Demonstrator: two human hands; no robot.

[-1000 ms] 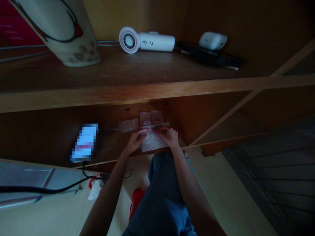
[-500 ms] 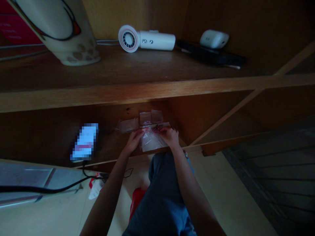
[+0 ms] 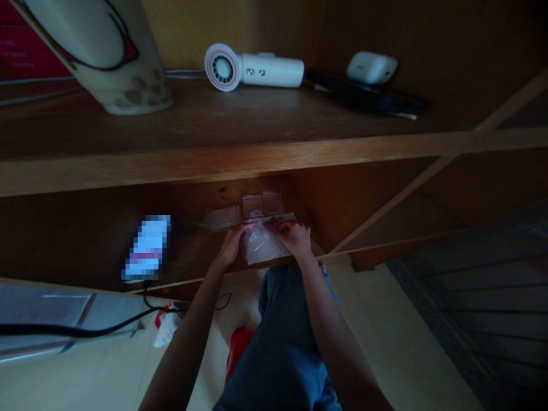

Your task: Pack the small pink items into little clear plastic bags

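Observation:
My left hand (image 3: 232, 245) and my right hand (image 3: 297, 238) pinch opposite sides of the top of a transparent plastic bag (image 3: 262, 246) on the wooden shelf board (image 3: 184, 251). Dark red beads (image 3: 274, 225) lie along the bag's upper edge, close to my right fingertips. Just beyond my hands are several small plastic zip bags, including one with reddish contents (image 3: 252, 206), a second (image 3: 273, 202), and a wider one (image 3: 222, 217) nearest my left hand. My fingers hide part of the bag's top edge.
A lit phone (image 3: 148, 248) lies left of my hands, with a black cable (image 3: 85, 328) running below it. The shelf above holds a white hair dryer (image 3: 252, 67), a patterned ceramic vase (image 3: 103, 57), a white case (image 3: 371, 67) and a flat black object (image 3: 363, 97).
My left hand has shifted slightly along the bag's top edge toward my right hand. The bag's left side now spreads a little farther left. The shelf items have not moved.

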